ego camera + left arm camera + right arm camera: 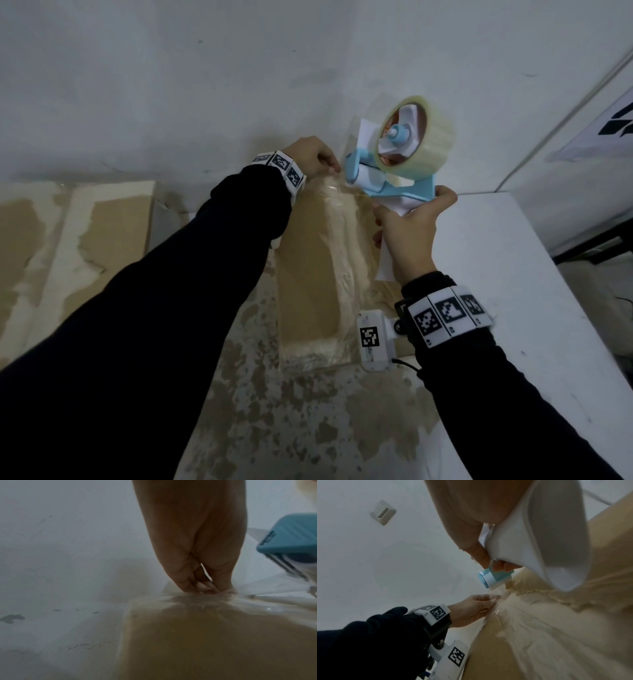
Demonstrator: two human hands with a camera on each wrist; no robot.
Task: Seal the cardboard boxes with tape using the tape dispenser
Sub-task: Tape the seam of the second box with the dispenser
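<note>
A brown cardboard box (315, 274) stands on end on the table, its top face layered with clear tape. My left hand (313, 159) pinches the free end of the tape (202, 596) down at the box's far edge. My right hand (407, 236) grips the white handle of the blue tape dispenser (387, 178), held tilted just right of that edge. Its roll of clear tape (416, 137) points up toward the wall. In the right wrist view the dispenser's roller (491, 580) hangs just above the box (556, 635), with the left hand (476, 608) below it.
A second flattened or low cardboard box (68, 240) with torn, taped faces lies at the left. The white table (513, 308) continues to the right; its near surface is blotched with brown residue. A white wall (205, 85) rises close behind the box, with a light switch (382, 512).
</note>
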